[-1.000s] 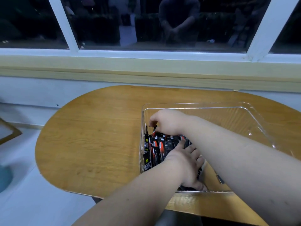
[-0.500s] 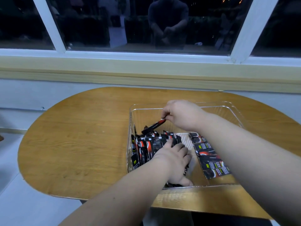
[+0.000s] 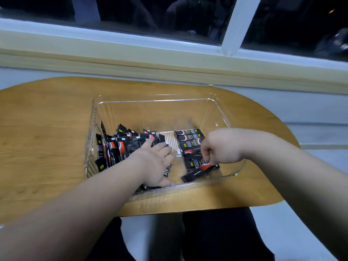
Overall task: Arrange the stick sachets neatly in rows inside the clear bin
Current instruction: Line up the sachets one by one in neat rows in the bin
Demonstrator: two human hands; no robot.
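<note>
In the clear bin [image 3: 156,100] on the table [image 3: 47,129], the left hand [image 3: 154,162] lies flat, fingers straight, on the loose pile [image 3: 120,146], probably to keep it aside. The right hand [image 3: 220,147] pinches one sachet [image 3: 199,171] at the near end of the row [image 3: 190,142], apparently extending it.

**One pinching, one lying flat**

I see my right hand [image 3: 220,146] pinching a black stick sachet [image 3: 199,171] at the near end of the flat row [image 3: 190,142] on the right side of the clear bin [image 3: 156,97]. My left hand [image 3: 152,162] lies flat against the jumbled pile [image 3: 120,146] at left.
</note>
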